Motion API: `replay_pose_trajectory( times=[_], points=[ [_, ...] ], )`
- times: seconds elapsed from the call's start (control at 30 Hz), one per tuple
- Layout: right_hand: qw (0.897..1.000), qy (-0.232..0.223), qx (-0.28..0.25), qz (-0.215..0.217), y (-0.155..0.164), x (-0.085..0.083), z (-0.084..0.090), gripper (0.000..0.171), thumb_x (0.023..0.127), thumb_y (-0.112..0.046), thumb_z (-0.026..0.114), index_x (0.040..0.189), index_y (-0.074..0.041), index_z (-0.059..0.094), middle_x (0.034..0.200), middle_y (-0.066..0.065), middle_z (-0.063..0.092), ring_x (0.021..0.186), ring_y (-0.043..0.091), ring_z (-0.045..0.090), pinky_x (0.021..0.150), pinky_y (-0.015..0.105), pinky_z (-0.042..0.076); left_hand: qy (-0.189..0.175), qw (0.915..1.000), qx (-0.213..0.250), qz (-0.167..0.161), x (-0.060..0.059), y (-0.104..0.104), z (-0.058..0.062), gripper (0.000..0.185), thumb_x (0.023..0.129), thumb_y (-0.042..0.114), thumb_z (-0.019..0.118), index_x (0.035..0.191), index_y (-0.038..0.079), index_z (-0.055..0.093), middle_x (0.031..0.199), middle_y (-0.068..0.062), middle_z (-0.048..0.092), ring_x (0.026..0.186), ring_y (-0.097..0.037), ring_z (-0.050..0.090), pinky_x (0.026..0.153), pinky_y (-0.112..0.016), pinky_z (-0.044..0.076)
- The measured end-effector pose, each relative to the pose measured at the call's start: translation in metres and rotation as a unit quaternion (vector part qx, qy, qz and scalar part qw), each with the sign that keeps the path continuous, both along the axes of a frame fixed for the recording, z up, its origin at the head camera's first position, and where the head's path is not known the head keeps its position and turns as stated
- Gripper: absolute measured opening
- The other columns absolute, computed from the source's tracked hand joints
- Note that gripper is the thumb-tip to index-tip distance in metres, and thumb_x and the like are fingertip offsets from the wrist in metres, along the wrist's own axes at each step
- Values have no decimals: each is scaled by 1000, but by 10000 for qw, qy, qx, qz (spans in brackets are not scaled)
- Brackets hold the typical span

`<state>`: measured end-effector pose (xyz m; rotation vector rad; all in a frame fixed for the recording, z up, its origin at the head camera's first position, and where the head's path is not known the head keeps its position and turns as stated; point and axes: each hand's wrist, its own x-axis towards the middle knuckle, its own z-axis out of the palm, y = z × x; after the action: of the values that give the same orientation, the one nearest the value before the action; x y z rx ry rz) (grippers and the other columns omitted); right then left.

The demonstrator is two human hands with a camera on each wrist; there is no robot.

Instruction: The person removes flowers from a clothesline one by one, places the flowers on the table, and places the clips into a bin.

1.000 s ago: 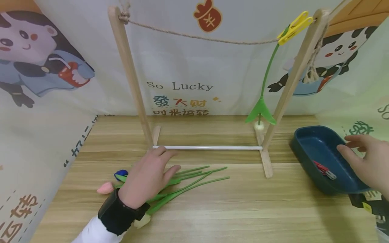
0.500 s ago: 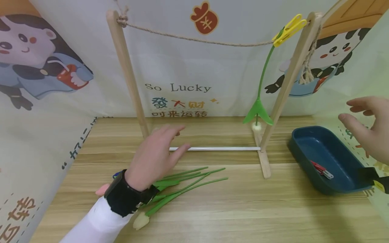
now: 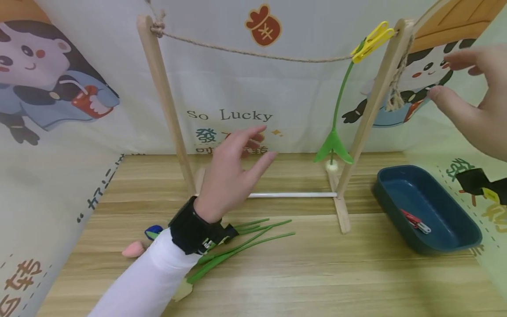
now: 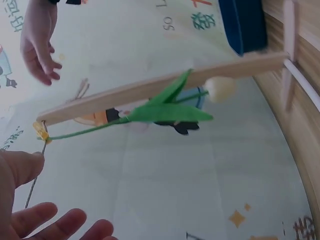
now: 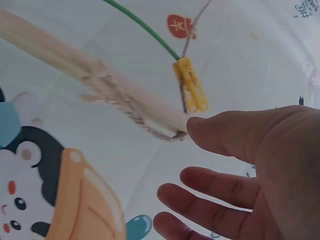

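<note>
A white tulip (image 3: 332, 166) hangs head down from a twine line (image 3: 253, 53), its stem clipped by a yellow clothespin (image 3: 372, 42) near the right post. My left hand (image 3: 233, 174) is raised in front of the wooden frame, fingers loosely spread, holding nothing. At the right, my right hand (image 3: 481, 99) is lifted beside the right post, also holding nothing; in the right wrist view its thumb lies near the clothespin (image 5: 190, 85) without visible contact. Beneath my left forearm, several tulips lie on the table, among them a pink one (image 3: 133, 249) and a blue one (image 3: 153, 232), partly hidden.
A dark blue basin (image 3: 455, 220) stands on the table at the right, with a few red and white clothespins (image 3: 415, 221) inside. The frame has two wooden posts (image 3: 166, 101) and a white crossbar (image 3: 293, 194) low down. Printed cloth covers the back and sides.
My right hand has risen from over the basin to beside the right post. My left hand has moved up and right, away from the tulips on the table.
</note>
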<state>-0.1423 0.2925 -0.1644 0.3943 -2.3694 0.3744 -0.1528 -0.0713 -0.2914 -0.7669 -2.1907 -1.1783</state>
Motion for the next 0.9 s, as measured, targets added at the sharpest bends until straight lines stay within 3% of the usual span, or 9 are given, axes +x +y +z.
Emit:
replay_pose_trajectory(
  times=[0.13,0.27,0.4,0.53,0.7,0.9],
  points=[
    [9991,275,287,172,-5,-9,20,52,105,-13,63,152,5,50,141,35,54,128,50,45,121,55,33,-62,9977,594,-322,-8,19,10,49,102,19,74,147,5,60,129,-8,68,110,-18,66,91,-34,57],
    [9972,194,700,149,-13,-21,37,55,106,-13,63,155,3,46,142,34,51,135,48,41,122,56,30,-98,9918,1068,-690,-17,38,19,53,103,18,73,151,4,56,133,-9,66,115,-17,65,96,-34,56],
    [9914,24,1298,166,-26,-29,52,55,106,-12,64,155,4,45,141,37,49,122,51,44,113,60,36,-290,9829,1467,-1071,-27,57,25,57,104,17,71,155,3,50,142,-10,62,124,-17,63,103,-32,53],
    [9826,-115,1773,538,-38,-38,66,50,107,-10,62,152,8,48,144,35,47,118,51,41,108,63,39,-579,9732,1747,-1376,-39,74,28,59,105,16,69,158,3,46,148,-10,59,128,-17,61,107,-30,51],
    [9687,-318,2299,880,-46,-48,79,43,106,-9,62,145,9,55,138,31,51,91,42,50,74,50,43,-736,9652,1952,-1576,-52,93,28,56,106,10,66,158,1,46,149,-13,59,128,-17,62,107,-30,51],
    [9570,-740,2651,918,-47,-56,86,38,103,-4,64,138,12,59,119,32,56,70,36,56,51,32,43,-858,9582,2058,-1793,-63,114,28,49,107,4,63,154,-3,50,143,-18,63,124,-25,66,102,-28,54]
  ],
)
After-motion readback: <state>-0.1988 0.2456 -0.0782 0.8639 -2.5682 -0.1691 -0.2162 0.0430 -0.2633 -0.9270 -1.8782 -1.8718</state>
